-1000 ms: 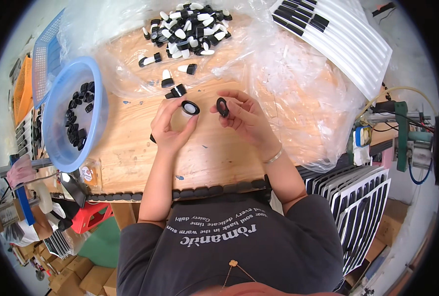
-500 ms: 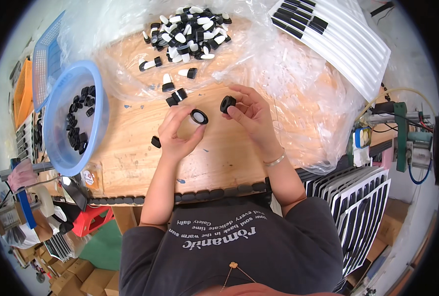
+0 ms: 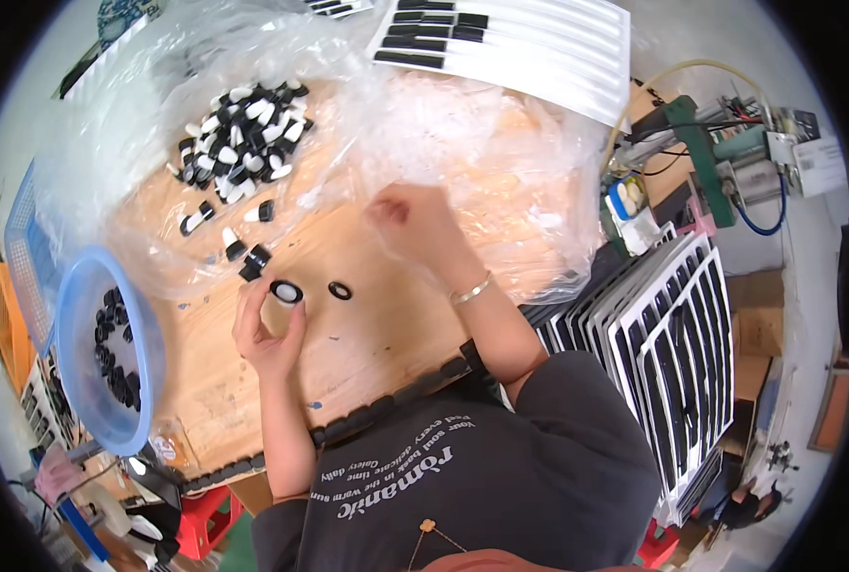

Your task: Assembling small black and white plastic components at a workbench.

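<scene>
Above the table (image 3: 386,329), right hand (image 3: 415,223) curled.

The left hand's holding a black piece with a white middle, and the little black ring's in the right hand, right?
No: the head view shows the little black ring on the table, not in the right hand. The rest is right.

Tabletop (image 3: 377,329), light brown wood, with a dark segmented strip (image 3: 386,407) along its near edge. Upon it: crumpled clear plastic sheeting (image 3: 501,191), one heap of black-and-white pieces (image 3: 243,138), a few loose pieces (image 3: 255,260), one black ring (image 3: 348,294).
</scene>
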